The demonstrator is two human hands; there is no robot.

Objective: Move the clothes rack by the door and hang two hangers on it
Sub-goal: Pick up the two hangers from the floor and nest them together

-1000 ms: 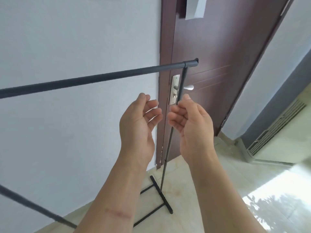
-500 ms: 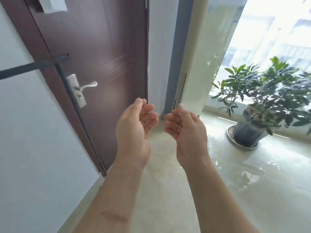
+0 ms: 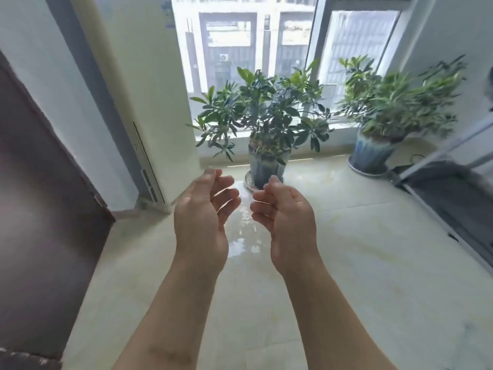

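Observation:
My left hand (image 3: pixel 204 214) and my right hand (image 3: pixel 286 220) are held up side by side in front of me, palms facing each other, fingers loosely curled and apart. Neither holds anything. The dark brown door (image 3: pixel 40 209) fills the left edge of the view. The clothes rack is out of view, and I see no hangers.
A tall white floor air conditioner (image 3: pixel 141 97) stands by the window. Two potted plants stand on the glossy tiled floor (image 3: pixel 346 263): one (image 3: pixel 266 124) straight ahead, another (image 3: pixel 394 102) at the right. A dark, blurred piece of furniture (image 3: pixel 453 193) is at the right edge.
The view has swung right, away from the rack and door toward the window and plants. The rack has left the view. Both hands stay raised and empty.

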